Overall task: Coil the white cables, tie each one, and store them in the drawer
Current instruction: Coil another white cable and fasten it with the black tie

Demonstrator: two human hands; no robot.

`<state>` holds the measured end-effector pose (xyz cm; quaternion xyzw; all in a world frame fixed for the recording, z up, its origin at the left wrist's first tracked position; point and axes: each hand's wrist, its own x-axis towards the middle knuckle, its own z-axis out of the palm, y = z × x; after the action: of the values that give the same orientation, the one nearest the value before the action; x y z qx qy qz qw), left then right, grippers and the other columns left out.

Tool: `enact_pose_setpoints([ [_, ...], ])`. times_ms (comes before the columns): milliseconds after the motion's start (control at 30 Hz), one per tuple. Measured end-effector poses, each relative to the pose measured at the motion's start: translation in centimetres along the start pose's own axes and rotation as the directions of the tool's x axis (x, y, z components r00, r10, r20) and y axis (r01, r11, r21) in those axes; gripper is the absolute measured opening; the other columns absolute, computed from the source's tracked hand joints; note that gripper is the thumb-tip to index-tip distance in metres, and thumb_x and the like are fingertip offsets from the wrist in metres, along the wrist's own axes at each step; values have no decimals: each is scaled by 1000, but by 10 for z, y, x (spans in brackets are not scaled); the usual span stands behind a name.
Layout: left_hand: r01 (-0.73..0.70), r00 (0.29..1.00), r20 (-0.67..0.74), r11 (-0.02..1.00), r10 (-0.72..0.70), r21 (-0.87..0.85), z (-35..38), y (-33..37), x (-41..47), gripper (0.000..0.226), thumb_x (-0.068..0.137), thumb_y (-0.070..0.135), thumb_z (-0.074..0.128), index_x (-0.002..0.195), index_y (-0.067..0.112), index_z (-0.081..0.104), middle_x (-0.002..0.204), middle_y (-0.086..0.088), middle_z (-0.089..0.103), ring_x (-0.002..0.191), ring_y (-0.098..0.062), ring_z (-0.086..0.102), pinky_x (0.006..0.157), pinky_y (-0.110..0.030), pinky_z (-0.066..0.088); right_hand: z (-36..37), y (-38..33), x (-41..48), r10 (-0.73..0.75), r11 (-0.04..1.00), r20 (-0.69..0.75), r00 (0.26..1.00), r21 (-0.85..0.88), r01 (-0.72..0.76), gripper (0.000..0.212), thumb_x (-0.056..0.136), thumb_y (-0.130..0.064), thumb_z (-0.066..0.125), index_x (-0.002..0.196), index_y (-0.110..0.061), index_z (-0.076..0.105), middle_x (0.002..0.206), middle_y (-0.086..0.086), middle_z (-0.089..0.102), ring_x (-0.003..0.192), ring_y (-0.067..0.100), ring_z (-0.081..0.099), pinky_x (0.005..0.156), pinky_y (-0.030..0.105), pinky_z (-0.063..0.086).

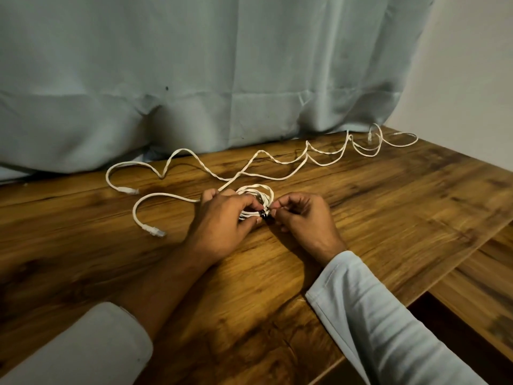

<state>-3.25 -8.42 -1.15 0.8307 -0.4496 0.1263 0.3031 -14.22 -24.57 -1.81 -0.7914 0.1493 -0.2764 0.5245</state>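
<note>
Left hand (pixel 222 218) grips the coiled white cable (pixel 256 187); right hand (pixel 302 215) pinches a dark tie (pixel 263 215) at its edge.

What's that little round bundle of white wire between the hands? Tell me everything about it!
The coil is flat white cable wound into several small loops, lying on the wooden table. The left hand grips its left side, and the right hand pinches a small dark tie at its near edge. A loose tail seems to run out leftward to a clear plug.
</note>
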Motion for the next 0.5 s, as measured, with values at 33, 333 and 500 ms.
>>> enact_pose_setpoints([
  [33,-17,1000,-1,1000,17,12,-1,1,0,21,90,43,74,111,42,71,115,12,68,115,-12,56,108,-41,29,0,2,1,-15,999,-13,1000,-49,14,17,88,-5,74,82,-21,78,77,1,77,68,12,69,66,35,59],
  [333,-88,996,-3,994,89,68,-2,4,-1,25,91,42,73,116,38,73,123,9,65,126,-13,47,110,-38,20,-1,-3,-2,-62,978,-23,998,-203,56,10,79,-11,75,78,-20,78,73,-8,76,67,5,68,69,30,57],
  [500,-128,991,-17,989,129,78,-3,6,-1,27,90,39,75,117,37,74,125,8,64,123,-3,38,111,-35,16,0,-4,-2,-66,975,-28,997,-213,59,5,74,-19,72,75,-21,77,69,-7,74,63,5,65,66,33,56],
])
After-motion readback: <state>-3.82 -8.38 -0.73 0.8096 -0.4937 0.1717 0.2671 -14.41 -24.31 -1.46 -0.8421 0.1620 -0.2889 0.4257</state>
